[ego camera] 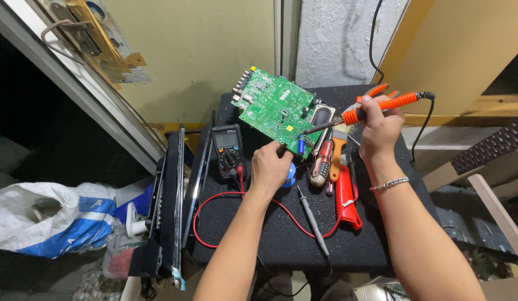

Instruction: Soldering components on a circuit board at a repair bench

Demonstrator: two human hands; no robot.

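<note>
Green circuit board (274,110) gripped by left hand (269,165); right hand (378,129) grips soldering iron (376,108); multimeter (228,150), screwdrivers (321,163) nearby.

On the table (281,245), the circuit board (273,108) lies at twelve o'clock; the multimeter (228,150) at nine; the probe (313,220) at six; screwdrivers (325,161) and cutter (346,198) at three.

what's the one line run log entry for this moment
left hand: steadies green circuit board | right hand: holds orange soldering iron, tip at board edge | multimeter: on black table
</note>
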